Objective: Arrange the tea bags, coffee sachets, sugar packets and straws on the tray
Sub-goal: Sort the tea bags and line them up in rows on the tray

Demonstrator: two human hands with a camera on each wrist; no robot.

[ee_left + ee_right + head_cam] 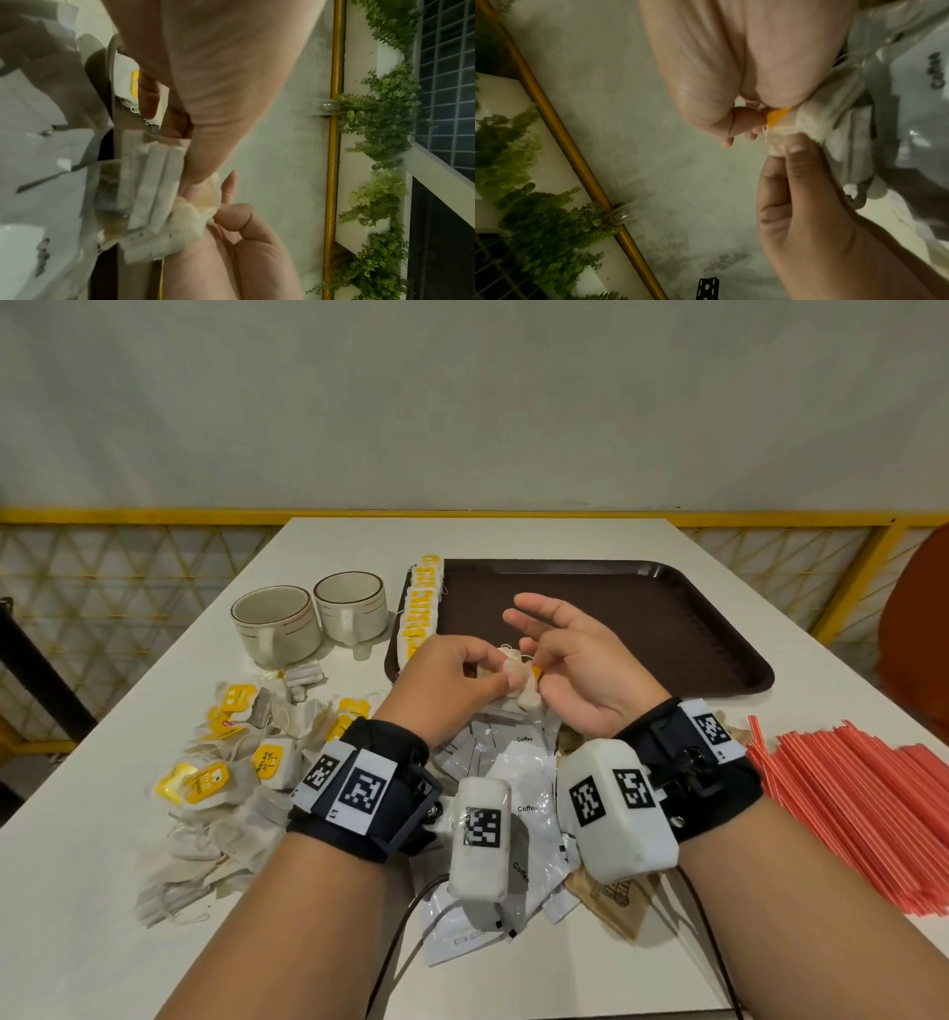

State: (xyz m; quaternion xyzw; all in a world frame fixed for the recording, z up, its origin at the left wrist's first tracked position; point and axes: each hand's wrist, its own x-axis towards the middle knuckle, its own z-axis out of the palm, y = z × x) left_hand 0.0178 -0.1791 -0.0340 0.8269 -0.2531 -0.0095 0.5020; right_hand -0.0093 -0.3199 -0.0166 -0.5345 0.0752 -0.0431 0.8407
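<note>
Both hands meet just above the near-left corner of the brown tray [642, 618]. My left hand [493, 679] pinches a small bundle of tea bags [519, 683] between thumb and fingers. My right hand [536, 662] pinches the same bundle at its yellow tag [777, 116], with the other fingers spread above the tray. In the left wrist view the bundle [154, 182] shows as several folded white bags. A row of tea bags [422, 608] stands along the tray's left edge. Loose tea bags [231, 762] lie piled at the left, coffee sachets [518, 762] under my wrists, red straws [847, 803] at the right.
Two cream cups [277, 624] [352, 608] stand left of the tray. Brown sugar packets [611, 901] lie near my right wrist. The white table [513, 536] ends at a yellow railing [154, 516]. An orange chair [919, 634] is at the far right.
</note>
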